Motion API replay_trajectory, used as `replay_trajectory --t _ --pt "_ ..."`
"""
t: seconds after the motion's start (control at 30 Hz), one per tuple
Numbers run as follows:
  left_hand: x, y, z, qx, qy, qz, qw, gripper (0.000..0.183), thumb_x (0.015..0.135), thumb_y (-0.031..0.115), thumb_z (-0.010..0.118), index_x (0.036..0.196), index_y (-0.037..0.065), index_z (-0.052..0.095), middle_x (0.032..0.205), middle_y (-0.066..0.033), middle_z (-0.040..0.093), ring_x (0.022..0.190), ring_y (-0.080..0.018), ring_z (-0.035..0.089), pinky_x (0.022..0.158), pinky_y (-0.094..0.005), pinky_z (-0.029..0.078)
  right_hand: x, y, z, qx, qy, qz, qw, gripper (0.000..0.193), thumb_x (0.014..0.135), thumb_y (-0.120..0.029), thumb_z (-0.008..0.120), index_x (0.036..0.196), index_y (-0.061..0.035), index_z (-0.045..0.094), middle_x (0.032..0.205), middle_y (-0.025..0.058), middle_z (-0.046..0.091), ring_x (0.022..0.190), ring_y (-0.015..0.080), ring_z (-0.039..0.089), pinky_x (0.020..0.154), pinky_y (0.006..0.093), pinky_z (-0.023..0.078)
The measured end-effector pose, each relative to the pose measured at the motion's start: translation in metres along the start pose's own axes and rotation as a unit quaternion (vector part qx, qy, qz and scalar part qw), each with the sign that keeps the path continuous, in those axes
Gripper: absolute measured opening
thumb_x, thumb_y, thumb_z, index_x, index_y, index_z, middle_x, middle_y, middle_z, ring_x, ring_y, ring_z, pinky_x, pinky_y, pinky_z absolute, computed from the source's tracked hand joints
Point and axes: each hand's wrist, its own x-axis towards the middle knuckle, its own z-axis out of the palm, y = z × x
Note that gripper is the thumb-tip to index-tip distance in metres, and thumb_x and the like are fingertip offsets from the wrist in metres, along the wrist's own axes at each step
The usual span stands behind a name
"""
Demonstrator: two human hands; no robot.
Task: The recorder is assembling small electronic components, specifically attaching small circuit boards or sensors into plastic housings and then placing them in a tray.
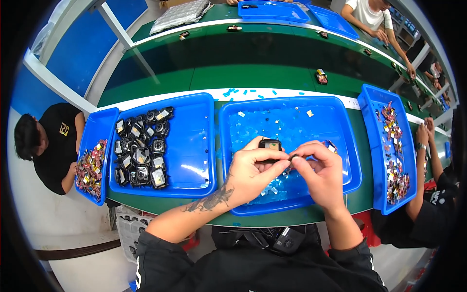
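Note:
Over the middle blue tray [354, 160], my left hand [250, 168] grips a small black camera housing [270, 144] with a pale screen-like face. My right hand [318, 168] is closed in a pinch beside it, its fingertips meeting those of the left hand. Between the fingertips is a tiny dark bit, too small to name. Beneath both hands, the tray floor is strewn with small blue and clear film pieces [277, 192]. A small colourful part [330, 146] lies behind my right hand, partly hidden by it.
At left, a blue tray [194, 146] holds several black camera housings [141, 155]. Outer trays hold small wired parts [91, 165] on the left and more parts [396, 185] on the right. Beyond runs a green conveyor [253, 65] carrying parts. Co-workers sit left, right and across.

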Motion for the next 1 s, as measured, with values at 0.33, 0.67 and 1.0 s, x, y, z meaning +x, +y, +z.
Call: replay_trajectory --t 0.33,0.67,1.0 --pt "0.003 0.005 0.0 -0.109 -0.042 -0.046 0.992 0.047 0.095 -0.005 0.047 0.141 0.003 0.037 0.124 -0.0139 0.056 0.086 -0.0111 0.059 0.069 -0.0239 0.052 0.009 -0.015 0.008 -0.364 -0.007 -0.283 0.887 0.015 0.073 0.003 0.071 0.087 -0.0021 0.069 0.081 0.0092 0.066 0.072 0.0253 0.064 0.063 0.0344 0.05" --pt "0.003 0.006 -0.006 -0.168 0.012 -0.042 0.985 0.046 0.096 -0.003 0.045 0.141 0.004 0.036 0.128 -0.0155 0.058 0.085 -0.0104 0.06 0.066 -0.0224 0.051 0.004 -0.01 0.021 -0.194 0.062 -0.159 0.966 0.02 0.077 0.006 0.071 0.096 -0.0008 0.072 0.083 0.0095 0.067 0.071 0.0164 0.063 0.062 0.0268 0.05" --pt "0.011 0.003 -0.002 -0.12 0.062 -0.049 0.99 0.03 0.097 0.008 0.056 0.125 -0.003 0.059 0.108 -0.0078 0.063 0.1 -0.0128 0.063 0.084 -0.0247 0.053 0.004 -0.019 0.026 -0.153 0.023 -0.094 0.983 0.017 0.079 0.006 0.07 0.096 0.0007 0.07 0.082 0.0091 0.067 0.072 0.0122 0.063 0.063 0.0224 0.048"
